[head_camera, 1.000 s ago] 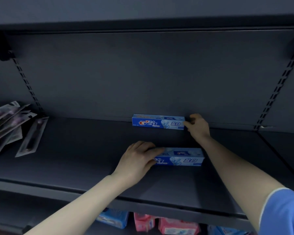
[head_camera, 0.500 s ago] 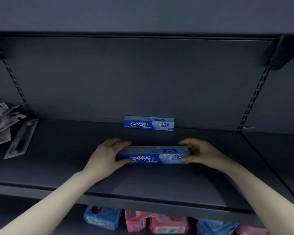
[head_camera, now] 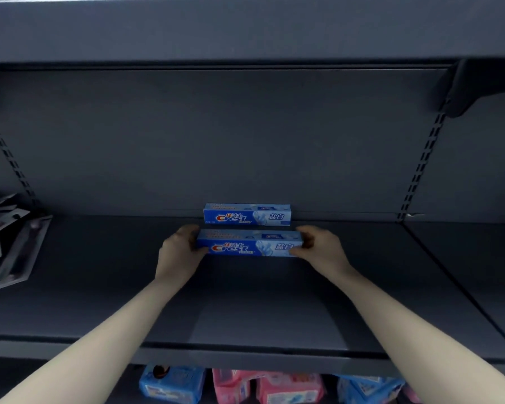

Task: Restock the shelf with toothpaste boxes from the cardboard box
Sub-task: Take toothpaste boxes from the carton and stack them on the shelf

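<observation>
The dark shelf [head_camera: 99, 287] fills most of the view, its deck running back to a plain rear panel, with slotted uprights at either side. On its far left lie flat packaged items [head_camera: 15, 249], possibly toothbrushes, and on the level below sit soft blue and pink packs [head_camera: 236, 386]. At the back of the deck one toothpaste box [head_camera: 247, 214] rests against the rear panel, its long axis running left to right. Just in front of it, parallel and nearly touching, is a second toothpaste box [head_camera: 250, 243], held at both ends: the left hand [head_camera: 178, 249] curls its fingers over the left end with the thumb at the front face, and the right hand [head_camera: 318, 247] clasps the right end the same way. Both hands are equally near, one at each end, so the box lies straight between them. The next move looks like a short push straight back to seat it against the first. The cardboard box is not in view.
</observation>
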Demonstrator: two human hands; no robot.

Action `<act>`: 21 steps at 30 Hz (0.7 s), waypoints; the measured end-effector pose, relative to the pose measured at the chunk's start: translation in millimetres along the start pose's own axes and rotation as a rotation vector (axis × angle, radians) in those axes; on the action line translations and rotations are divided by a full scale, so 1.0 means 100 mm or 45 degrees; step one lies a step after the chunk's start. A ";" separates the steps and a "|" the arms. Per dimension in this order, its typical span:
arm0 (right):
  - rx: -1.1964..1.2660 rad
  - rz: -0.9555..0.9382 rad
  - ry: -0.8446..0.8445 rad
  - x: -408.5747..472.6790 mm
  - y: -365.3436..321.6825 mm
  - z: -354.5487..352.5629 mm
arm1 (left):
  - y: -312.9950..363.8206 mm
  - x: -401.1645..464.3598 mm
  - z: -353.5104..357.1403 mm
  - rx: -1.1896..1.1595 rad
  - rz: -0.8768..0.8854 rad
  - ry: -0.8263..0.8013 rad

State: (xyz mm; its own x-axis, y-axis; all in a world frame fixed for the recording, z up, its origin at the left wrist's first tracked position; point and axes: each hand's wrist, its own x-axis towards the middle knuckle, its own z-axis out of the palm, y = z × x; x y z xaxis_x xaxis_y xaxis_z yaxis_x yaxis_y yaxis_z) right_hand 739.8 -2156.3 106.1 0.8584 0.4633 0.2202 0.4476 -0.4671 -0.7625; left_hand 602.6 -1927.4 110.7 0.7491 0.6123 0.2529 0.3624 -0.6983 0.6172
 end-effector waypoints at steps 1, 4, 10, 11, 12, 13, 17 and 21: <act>-0.014 0.012 0.028 0.05 0.00 0.03 | 0.02 0.06 0.02 -0.042 -0.030 -0.002; -0.039 0.048 0.104 0.20 0.00 0.10 | 0.08 0.23 0.07 -0.108 -0.093 -0.006; -0.049 0.112 0.154 0.40 0.01 0.21 | 0.10 0.48 0.19 -0.221 -0.193 -0.014; -0.074 0.114 0.158 0.43 0.01 0.22 | 0.11 0.50 0.20 -0.243 -0.204 -0.017; -0.100 0.118 0.166 0.45 0.00 0.23 | 0.10 0.51 0.22 -0.252 -0.209 -0.017; -0.121 0.120 0.175 0.47 0.00 0.24 | 0.11 0.52 0.23 -0.251 -0.205 -0.016; -0.149 0.133 0.191 0.54 -0.01 0.26 | 0.11 0.54 0.26 -0.206 -0.175 0.003; -0.118 0.136 0.235 0.53 0.01 0.31 | 0.12 0.56 0.28 -0.242 -0.201 -0.006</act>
State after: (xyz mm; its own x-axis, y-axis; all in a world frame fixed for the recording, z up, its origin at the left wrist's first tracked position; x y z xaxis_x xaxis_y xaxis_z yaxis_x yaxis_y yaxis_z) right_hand 777.9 -2109.3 98.4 0.9296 0.2657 0.2554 0.3656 -0.5773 -0.7301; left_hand 664.3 -1911.8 110.8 0.6943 0.7061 0.1393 0.3645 -0.5119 0.7779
